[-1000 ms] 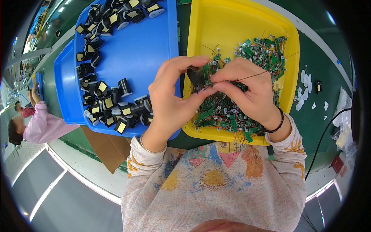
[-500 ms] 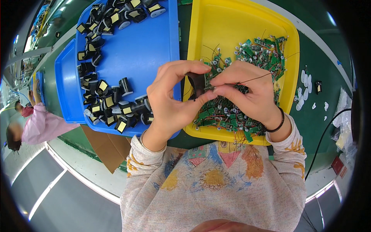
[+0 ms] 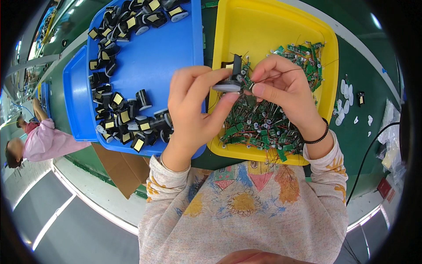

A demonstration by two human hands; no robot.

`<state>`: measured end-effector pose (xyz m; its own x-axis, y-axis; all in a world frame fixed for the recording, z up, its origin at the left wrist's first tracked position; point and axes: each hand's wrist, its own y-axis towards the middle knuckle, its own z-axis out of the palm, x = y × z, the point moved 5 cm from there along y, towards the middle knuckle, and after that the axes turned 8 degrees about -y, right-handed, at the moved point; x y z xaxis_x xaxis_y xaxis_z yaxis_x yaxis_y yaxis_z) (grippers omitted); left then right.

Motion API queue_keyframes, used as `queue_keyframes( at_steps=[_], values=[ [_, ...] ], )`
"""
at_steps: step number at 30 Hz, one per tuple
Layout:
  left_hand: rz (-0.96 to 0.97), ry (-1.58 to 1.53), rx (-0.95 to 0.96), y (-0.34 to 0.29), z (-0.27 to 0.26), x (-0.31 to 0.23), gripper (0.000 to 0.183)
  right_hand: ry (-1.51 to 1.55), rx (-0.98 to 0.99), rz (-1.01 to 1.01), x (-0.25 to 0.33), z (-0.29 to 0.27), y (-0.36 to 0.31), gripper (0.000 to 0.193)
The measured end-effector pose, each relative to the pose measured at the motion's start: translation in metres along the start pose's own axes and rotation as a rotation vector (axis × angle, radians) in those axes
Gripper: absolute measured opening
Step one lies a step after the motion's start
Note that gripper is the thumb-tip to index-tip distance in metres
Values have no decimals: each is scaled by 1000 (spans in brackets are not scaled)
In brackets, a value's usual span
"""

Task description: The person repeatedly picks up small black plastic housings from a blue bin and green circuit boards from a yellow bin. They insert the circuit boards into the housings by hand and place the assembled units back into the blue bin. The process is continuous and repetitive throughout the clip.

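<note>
My left hand (image 3: 193,99) pinches a black plastic housing (image 3: 237,66) with a white oval base (image 3: 227,86), thumb below and fingers above. The base is now turned toward me. Close beside it, my right hand (image 3: 285,88) is closed, thumb and forefinger holding a thin dark wire (image 3: 281,72) that trails off to the right. Small green parts show by these fingertips, but I cannot tell whether they are held or lie behind. Both hands are above the yellow tray (image 3: 259,20), which holds a heap of green circuit boards (image 3: 259,130) with wires.
To the left, a blue tray (image 3: 171,48) carries many similar black housings (image 3: 125,115) with pale yellow pads. White oval pieces (image 3: 347,91) and one black part (image 3: 361,99) lie right of the yellow tray. A black cable (image 3: 367,163) and clear plastic bags (image 3: 391,132) are farther right. A person in pink (image 3: 48,136) sits far left.
My left hand has turned the black housing, so its white base and upright part show. My right hand has drawn slightly away to the right, its fingers opening a little around the wire.
</note>
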<state>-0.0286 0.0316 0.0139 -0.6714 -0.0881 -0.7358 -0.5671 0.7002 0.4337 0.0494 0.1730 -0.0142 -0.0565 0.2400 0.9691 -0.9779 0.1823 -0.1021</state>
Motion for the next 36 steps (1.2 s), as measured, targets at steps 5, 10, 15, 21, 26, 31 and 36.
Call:
queue_keyframes(
  at_steps=[5, 10, 15, 21, 26, 31, 36],
  values=[
    [-193, -622, -127, -5, 0, 12, 27, -71, 60, 22, 3, 4, -1, 19],
    [-551, -934, -69, -4, 9, 17, 42, -141, 32, -6, 2, 6, -4, 19],
    [-593, -1073, 42, -6, 21, 16, 48, 95, -2, 30, 0, 3, -3, 14],
    [-575, -1025, 71, -7, 25, 15, 47, 156, -16, 58, -3, 6, -3, 13],
    [-508, -883, 92, -10, 25, 16, 45, 127, 4, 39, -2, 7, -3, 13],
    [-372, -693, 114, -9, 22, 18, 45, 25, 12, 34, -3, 6, -3, 14],
    [-295, -553, 118, -9, 21, 17, 45, -1, 23, 101, -5, 5, -2, 14]
  ],
)
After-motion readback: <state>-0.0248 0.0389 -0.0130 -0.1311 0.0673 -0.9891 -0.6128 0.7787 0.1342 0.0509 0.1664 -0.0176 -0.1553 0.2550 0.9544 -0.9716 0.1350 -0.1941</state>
